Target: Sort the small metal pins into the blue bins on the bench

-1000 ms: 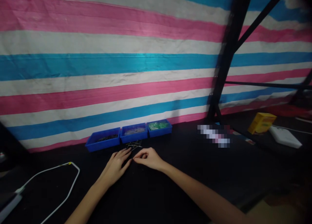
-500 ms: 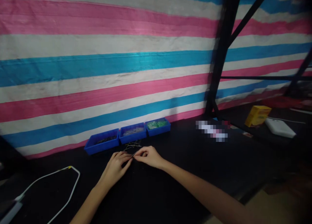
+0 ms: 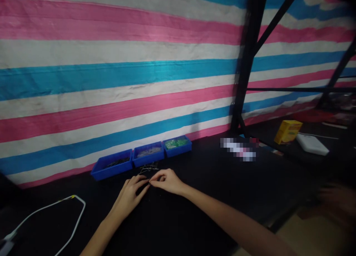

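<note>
My left hand [image 3: 129,193] and my right hand [image 3: 168,181] meet fingertip to fingertip over the black table [image 3: 167,226]. Each has its thumb and fingers pinched on something too small to make out. Just behind them lies a loose pile of thin metallic pieces [image 3: 149,167]. Three blue trays stand in a row beyond: the left tray [image 3: 96,174] holds dark thin pieces, the middle tray [image 3: 148,160] holds clear or pale pieces, and the right tray [image 3: 179,151] holds green and clear ones.
A white cable [image 3: 80,215] curves over the table at the left. Toward the right are a blurred-out patch [image 3: 239,149], a black metal frame [image 3: 244,70], a yellow box [image 3: 288,132] and a white flat device [image 3: 312,144]. Striped sheeting [image 3: 116,74] hangs behind.
The view has turned slightly right, so most things sit a little further left. Both hands remain together at the fingertips, in nearly the same pose.
</note>
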`<state>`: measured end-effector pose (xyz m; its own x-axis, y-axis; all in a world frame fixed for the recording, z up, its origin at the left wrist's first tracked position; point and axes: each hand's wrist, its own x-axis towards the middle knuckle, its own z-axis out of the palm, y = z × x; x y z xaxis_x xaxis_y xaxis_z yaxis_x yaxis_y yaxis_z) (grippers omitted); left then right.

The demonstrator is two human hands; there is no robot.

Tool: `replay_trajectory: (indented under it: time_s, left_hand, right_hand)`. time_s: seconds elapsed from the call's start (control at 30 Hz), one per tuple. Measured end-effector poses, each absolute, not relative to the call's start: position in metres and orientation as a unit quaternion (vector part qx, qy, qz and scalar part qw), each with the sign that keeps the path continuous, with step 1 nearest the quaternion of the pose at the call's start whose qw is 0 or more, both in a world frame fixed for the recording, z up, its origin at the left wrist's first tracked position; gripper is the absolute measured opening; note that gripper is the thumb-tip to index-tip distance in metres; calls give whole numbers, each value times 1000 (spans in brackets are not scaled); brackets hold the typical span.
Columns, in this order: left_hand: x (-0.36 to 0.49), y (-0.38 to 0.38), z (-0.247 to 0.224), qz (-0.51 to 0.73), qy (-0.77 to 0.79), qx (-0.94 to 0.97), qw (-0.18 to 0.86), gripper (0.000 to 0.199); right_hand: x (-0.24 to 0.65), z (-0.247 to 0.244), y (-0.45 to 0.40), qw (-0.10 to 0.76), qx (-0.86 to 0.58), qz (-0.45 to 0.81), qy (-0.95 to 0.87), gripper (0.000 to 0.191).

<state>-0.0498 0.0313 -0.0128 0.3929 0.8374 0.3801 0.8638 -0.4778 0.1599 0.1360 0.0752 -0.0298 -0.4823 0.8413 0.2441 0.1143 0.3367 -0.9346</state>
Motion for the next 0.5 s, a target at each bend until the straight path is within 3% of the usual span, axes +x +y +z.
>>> replay_trajectory:
  time_s: [0.17, 0.3, 0.5]
  left_hand:
    - [-51, 31, -10, -218, -511, -831, 35, 24]
    - [-50, 31, -9, -246, -521, -817, 23, 23]
    - [-47, 33, -13, -345, -501, -793, 2, 21]
  right_hand:
    - [136, -27, 74, 387, -333, 471, -719, 19]
    - [138, -23, 72, 445, -364, 430, -696, 19]
    - [139, -26, 75, 474, -388, 405, -679, 26]
